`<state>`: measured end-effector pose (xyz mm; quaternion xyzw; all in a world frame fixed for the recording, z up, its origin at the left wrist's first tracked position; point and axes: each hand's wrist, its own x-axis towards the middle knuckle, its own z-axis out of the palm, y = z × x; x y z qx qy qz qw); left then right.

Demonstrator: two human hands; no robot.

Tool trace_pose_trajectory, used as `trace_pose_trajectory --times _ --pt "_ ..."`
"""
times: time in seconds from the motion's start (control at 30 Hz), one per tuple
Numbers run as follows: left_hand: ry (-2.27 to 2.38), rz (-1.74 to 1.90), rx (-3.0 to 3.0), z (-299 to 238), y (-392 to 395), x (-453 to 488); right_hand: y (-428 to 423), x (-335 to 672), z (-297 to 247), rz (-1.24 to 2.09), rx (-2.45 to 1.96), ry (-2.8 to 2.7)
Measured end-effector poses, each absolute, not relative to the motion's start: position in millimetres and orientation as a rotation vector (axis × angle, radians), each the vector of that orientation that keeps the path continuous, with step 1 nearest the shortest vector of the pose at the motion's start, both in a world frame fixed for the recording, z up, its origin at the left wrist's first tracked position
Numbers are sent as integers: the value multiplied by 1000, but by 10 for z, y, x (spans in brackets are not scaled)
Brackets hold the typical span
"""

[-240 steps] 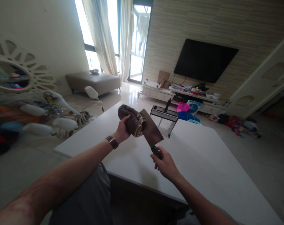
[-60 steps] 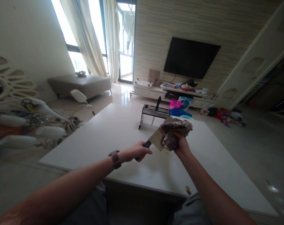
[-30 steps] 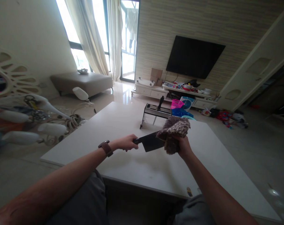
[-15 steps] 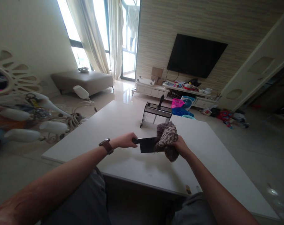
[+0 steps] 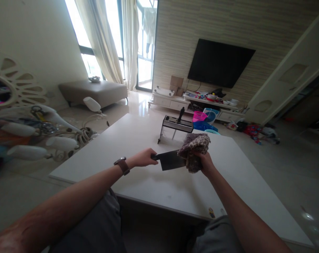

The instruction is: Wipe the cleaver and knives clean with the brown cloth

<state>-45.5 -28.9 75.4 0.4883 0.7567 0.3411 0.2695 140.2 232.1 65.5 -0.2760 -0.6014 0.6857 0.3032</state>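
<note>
My left hand is wrapped round the black handle of a cleaver, whose broad dark blade points right above the white table. My right hand grips a brown fuzzy cloth that is folded over the far end of the blade. A brown watch sits on my left wrist. Both hands hover a little above the tabletop.
A black knife rack with one knife in it stands at the table's far side. Beyond are a TV stand, a pink basket, a blue tub and a wall TV. A grey bench and a fallen chandelier lie to the left.
Eight seconds ago the right hand held the cleaver and the left the cloth; they have swapped. In the last second the cloth slid along the blade toward the handle and back out to its end.
</note>
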Motion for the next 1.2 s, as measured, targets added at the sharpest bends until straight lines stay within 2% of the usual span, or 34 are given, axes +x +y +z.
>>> trace_pose_trajectory --times 0.17,0.33,0.47,0.83,1.1,1.2 --pt "2027 932 1317 752 -275 -430 2326 1410 631 1723 -754 -1652" --pt "2025 957 1269 752 -269 -431 2308 1344 636 1693 -740 -1448" --pt "2003 1011 1230 715 -259 -436 2319 1326 665 1847 -744 -1266" --pt "1940 1267 1053 624 -125 -208 1839 1306 742 2301 -579 -1289" --pt "1850 1404 948 609 -22 86 1576 1161 599 2281 -595 -1036" --pt "1721 1425 925 551 2 112 1571 1185 596 2372 -529 -1051"
